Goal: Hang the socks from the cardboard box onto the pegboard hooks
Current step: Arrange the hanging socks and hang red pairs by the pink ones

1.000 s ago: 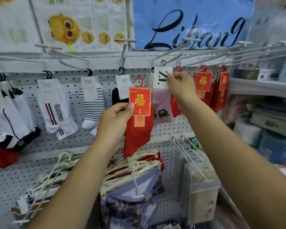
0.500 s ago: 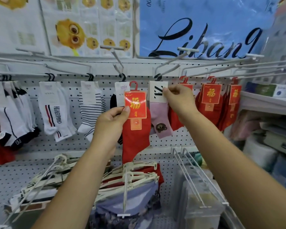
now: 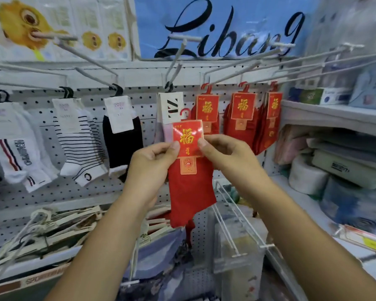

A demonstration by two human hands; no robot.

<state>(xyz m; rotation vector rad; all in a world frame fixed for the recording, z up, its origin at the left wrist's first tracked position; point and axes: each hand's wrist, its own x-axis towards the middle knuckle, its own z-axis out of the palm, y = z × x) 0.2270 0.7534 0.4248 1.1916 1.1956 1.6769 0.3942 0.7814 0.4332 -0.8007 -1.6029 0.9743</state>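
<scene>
Red sock pair (image 3: 191,192) not yet hung, held before pegboard (image 3: 52,198), below wire hook (image 3: 237,66). Left hand (image 3: 152,164), right hand (image 3: 224,155): fingers (image 3: 174,146) closed, pinching header card edges. Risks: card slipping from thin pinch; hanger loop (image 3: 183,111) missing hook tip, snagging ZL-tagged sock (image 3: 170,107).

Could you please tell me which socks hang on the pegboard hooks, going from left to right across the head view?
White sock with red-navy stripe → black-striped white sock → black sock → pink sock under a white card → three bunches of red socks.
</scene>
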